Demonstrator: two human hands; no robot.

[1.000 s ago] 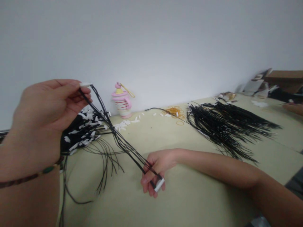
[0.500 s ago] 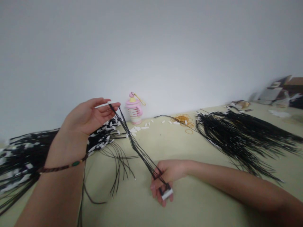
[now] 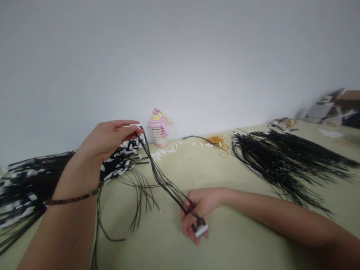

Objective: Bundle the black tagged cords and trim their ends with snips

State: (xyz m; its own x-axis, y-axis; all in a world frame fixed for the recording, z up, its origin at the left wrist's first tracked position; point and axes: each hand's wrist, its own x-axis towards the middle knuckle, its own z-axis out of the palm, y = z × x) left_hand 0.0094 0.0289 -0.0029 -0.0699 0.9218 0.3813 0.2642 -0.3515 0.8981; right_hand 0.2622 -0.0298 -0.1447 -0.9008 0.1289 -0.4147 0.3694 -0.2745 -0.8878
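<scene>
A pale green table point(image 3: 242, 243) runs along a white wall point(image 3: 180, 56), with a cardboard box point(image 3: 350, 95) at its far right end. Two big heaps of black wires lie on the table: one with white tips point(image 3: 30, 195) beside the left forearm, and another point(image 3: 281, 165) to the right. A thin bundle of black wires point(image 3: 165, 182) stretches diagonally between the hands. The left hand point(image 3: 105, 138) pinches the bundle's upper end, with fingers and thumb closed on it. The right hand point(image 3: 199, 212) is curled tightly around the lower end, and a white connector point(image 3: 200, 230) sticks out below its fingers. Near the wall stand a pink-and-white bottle point(image 3: 158, 129), a loose patch of rubber bands point(image 3: 218, 141), and scattered small white pieces point(image 3: 161, 152). A beaded bracelet point(image 3: 71, 201) circles the left wrist.
</scene>
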